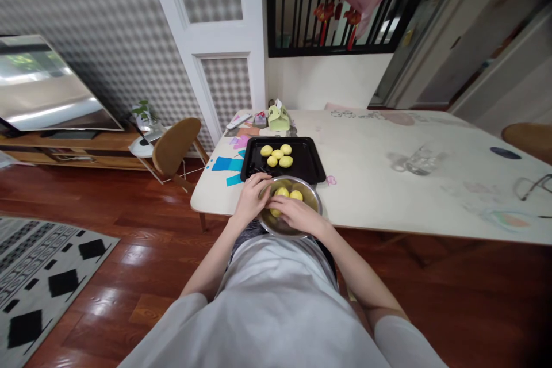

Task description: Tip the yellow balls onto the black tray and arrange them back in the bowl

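Note:
A round metal bowl (317, 207) with several yellow lemons (296, 195) inside sits at the table's near edge, close to my body. My left hand (253, 198) is curled over the bowl's left rim, its thumb on the inner side. Inside the bowl, my right hand (293, 211) reaches leftward with its fingers bent over a lemon (275, 213), and its fingertips come close to my left thumb. The hands partly hide that lemon. Just beyond the bowl lies a black baking tray (305, 156) with several more lemons (277, 154) grouped on it.
Behind the tray stand a green tissue box (278, 117) and a white remote (239, 121). Toward the right of the white table (366, 184) are a clear glass item (420, 161) and a pair of glasses (537, 186). A wooden chair (175, 146) stands at left.

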Tool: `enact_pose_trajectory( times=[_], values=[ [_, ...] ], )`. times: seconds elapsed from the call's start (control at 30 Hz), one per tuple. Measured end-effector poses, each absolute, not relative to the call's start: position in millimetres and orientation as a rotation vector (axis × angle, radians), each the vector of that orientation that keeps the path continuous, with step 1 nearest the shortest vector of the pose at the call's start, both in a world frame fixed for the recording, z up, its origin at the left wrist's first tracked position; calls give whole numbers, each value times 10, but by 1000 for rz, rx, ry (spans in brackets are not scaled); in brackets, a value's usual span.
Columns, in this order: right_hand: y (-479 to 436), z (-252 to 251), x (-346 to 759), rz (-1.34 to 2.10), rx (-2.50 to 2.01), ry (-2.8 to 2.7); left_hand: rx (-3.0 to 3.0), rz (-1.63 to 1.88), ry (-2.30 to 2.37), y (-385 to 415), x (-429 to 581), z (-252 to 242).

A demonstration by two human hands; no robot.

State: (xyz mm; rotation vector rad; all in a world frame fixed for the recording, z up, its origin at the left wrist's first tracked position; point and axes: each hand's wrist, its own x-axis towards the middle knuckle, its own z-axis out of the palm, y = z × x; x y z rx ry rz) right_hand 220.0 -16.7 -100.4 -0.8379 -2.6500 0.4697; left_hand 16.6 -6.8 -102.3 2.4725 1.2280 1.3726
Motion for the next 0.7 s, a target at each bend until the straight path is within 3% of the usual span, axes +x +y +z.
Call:
enact_pose_trajectory(
  times=[0.43, 0.7],
  values=[
    [-155, -908, 2722, 398, -750, -2330, 2449, 1279, 1225, 12, 116, -1042],
    [-100, -1108, 3115, 156, -911, -2085, 2503, 1163, 1246, 843, -65, -1067]
  ],
)
